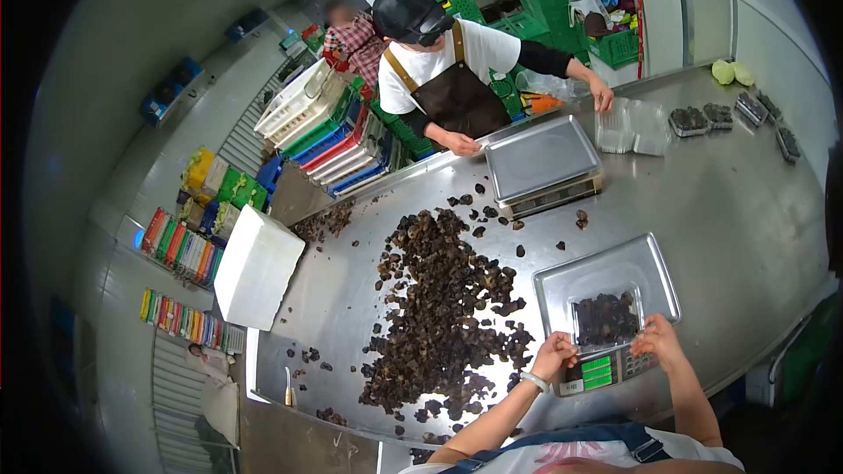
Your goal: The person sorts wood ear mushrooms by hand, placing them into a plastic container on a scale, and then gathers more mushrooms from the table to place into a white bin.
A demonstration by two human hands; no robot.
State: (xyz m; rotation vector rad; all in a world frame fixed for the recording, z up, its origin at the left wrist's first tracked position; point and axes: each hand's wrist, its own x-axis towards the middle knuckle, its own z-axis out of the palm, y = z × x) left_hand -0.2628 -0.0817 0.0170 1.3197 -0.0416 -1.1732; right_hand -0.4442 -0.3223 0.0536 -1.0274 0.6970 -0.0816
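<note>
A clear plastic container (575, 323) filled with dark lumpy pieces (608, 319) sits on the metal pan (557, 285) of the near scale. At its near left corner, my left hand (553, 356) pinches the edge, a pale bracelet round the wrist. My right hand (659, 342) has its fingers closed at the near right corner. Just below the container, the scale's green lit display (598, 373) faces me between my hands. To the left, a large heap of similar brown-black pieces (439, 298) spreads over the steel table (702, 211).
Across the table, a person in a dark apron (461, 92) stands by a second scale (543, 158), one hand at stacked clear containers (632, 126). Filled containers (688, 121) line the far right. A white foam box (256, 268) and a small handled tool (288, 388) are left.
</note>
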